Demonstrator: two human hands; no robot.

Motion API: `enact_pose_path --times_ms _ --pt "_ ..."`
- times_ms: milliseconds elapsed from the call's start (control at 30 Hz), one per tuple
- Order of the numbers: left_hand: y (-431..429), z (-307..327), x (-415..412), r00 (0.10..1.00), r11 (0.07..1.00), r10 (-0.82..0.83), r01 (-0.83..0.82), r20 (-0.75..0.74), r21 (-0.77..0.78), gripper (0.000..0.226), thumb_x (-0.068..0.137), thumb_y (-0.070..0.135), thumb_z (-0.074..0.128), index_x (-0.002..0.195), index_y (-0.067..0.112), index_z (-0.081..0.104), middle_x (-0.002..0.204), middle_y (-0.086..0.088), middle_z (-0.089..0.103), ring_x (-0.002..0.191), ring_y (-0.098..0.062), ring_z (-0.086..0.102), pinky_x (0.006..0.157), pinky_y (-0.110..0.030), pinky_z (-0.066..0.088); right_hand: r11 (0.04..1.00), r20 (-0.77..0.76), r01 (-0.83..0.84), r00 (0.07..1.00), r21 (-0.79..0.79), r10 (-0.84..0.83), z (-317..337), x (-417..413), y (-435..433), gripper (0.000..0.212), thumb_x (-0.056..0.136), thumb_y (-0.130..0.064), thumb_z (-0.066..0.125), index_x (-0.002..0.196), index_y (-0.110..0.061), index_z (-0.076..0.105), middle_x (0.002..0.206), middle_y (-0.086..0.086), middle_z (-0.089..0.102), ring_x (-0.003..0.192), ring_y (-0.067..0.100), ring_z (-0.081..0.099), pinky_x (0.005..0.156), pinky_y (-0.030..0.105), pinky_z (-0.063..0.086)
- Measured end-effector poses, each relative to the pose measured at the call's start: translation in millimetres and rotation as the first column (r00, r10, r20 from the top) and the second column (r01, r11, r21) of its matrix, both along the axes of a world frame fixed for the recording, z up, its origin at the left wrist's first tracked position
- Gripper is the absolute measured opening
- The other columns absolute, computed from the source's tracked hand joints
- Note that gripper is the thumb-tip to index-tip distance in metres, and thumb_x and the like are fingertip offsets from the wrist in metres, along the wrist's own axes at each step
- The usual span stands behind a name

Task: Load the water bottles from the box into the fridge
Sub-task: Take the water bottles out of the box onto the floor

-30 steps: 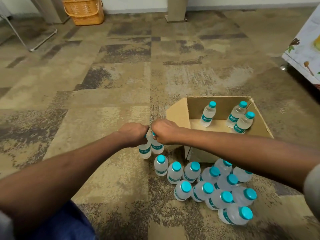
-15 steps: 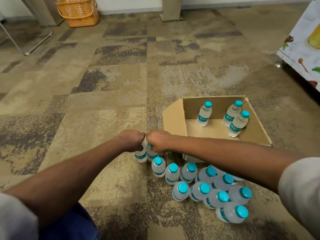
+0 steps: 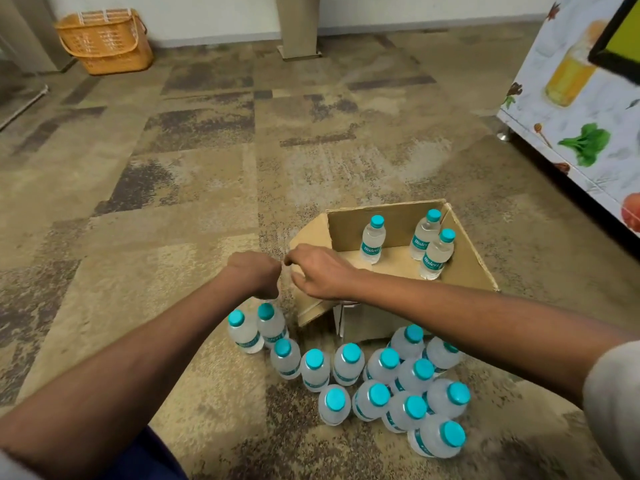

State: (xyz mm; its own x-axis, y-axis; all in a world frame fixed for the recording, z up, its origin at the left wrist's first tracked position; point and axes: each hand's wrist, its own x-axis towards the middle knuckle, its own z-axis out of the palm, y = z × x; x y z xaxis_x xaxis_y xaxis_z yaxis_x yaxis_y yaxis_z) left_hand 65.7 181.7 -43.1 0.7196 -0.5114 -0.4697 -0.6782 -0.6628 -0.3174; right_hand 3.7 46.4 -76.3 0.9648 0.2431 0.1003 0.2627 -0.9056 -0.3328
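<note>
The cardboard box lies open on the carpet with three teal-capped water bottles standing inside. Several more bottles stand clustered on the carpet in front of it. Two bottles stand side by side at the cluster's left end. My left hand hovers just above them, fingers loosely curled downward, holding nothing. My right hand is beside it over the box's left flap, fingers relaxed and empty. The white fridge, printed with food pictures, stands at the right edge.
An orange plastic basket sits by the far wall at the left. A beige post base stands at the far middle. A metal frame leg crosses the far left. Patterned carpet covers the floor.
Both hands lowered their two bottles onto the carpet at the cluster's left end, let go, and have lifted off them.
</note>
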Motion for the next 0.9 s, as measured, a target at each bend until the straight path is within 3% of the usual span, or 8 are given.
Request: enact_pose_path --times_ms 167,267,367,533,633,767,900 --pt "-60.7 7.4 -16.1 0.990 0.956 -0.082 0.111 0.118 -0.271 0.040 0.086 0.046 0.050 0.110 0.015 0.058 0.105 -0.010 0.062 0.106 -0.031 0.052 0.083 -0.039 0.045 0.952 0.062 0.297 0.954 -0.070 -0.293 15.5 -7.6 -72.9 0.023 0.092 -0.023 0.047 0.107 -0.009 0.059 0.103 0.011 0.060 0.091 0.030 0.060 0.071 0.036 0.046" --pt "-104.2 -2.6 -31.4 0.979 0.879 -0.124 0.183 0.159 -0.440 0.043 0.085 0.043 0.051 0.114 0.010 0.052 0.113 -0.015 0.059 0.109 -0.034 0.050 0.086 -0.041 0.043 0.850 0.061 0.491 0.870 -0.189 -0.489 18.3 -18.0 -120.7 0.019 0.091 -0.018 0.048 0.103 -0.008 0.058 0.103 0.014 0.058 0.095 0.033 0.058 0.074 0.038 0.046" --pt "-147.4 -15.5 -32.8 0.980 0.837 -0.142 0.194 0.140 -0.511 0.056 0.084 0.041 0.056 0.128 0.009 0.041 0.125 -0.015 0.051 0.115 -0.035 0.046 0.090 -0.044 0.042 0.729 0.066 0.606 0.781 -0.320 -0.621 14.9 -30.6 -160.0 0.020 0.090 -0.009 0.050 0.108 -0.003 0.055 0.111 0.020 0.054 0.105 0.035 0.052 0.081 0.043 0.046" --pt "-198.9 -42.2 -10.5 0.976 0.840 -0.176 0.218 0.131 -0.498 0.071 0.084 0.038 0.058 0.141 0.010 0.028 0.138 -0.019 0.040 0.124 -0.039 0.040 0.096 -0.049 0.040 0.642 0.048 0.604 0.745 -0.473 -0.666 6.5 -42.5 -204.1 0.030 0.087 -0.010 0.058 0.115 -0.003 0.053 0.119 0.021 0.049 0.111 0.034 0.045 0.074 0.040 0.046" --pt "-211.7 -52.5 1.4 0.981 0.878 -0.178 0.195 0.080 -0.438 0.074 0.087 0.034 0.056 0.146 0.009 0.020 0.146 -0.021 0.031 0.131 -0.040 0.033 0.101 -0.050 0.037 0.624 0.022 0.566 0.750 -0.539 -0.661 -2.4 -46.2 -219.5 0.035 0.086 -0.012 0.061 0.119 -0.005 0.053 0.121 0.018 0.050 0.113 0.033 0.044 0.081 0.042 0.049" --pt "-216.7 -63.2 10.0 0.985 0.907 -0.174 0.150 -0.024 -0.393 0.056 0.094 0.024 0.047 0.143 0.005 0.026 0.147 -0.022 0.027 0.125 -0.041 0.040 0.094 -0.050 0.042 0.619 -0.067 0.499 0.743 -0.606 -0.665 -12.7 -54.5 -230.6 0.035 0.089 -0.015 0.060 0.122 -0.006 0.051 0.115 0.015 0.056 0.118 0.032 0.042 0.091 0.042 0.046" --pt "-217.6 -66.6 5.1 0.982 0.857 -0.190 0.169 0.005 -0.486 0.027 0.094 0.008 0.045 0.119 0.001 0.041 0.123 -0.022 0.039 0.101 -0.039 0.052 0.075 -0.046 0.044 0.647 -0.086 0.467 0.768 -0.602 -0.635 -19.7 -63.4 -234.0 0.040 0.091 -0.013 0.057 0.128 -0.006 0.043 0.115 0.017 0.055 0.115 0.032 0.045 0.092 0.043 0.044"
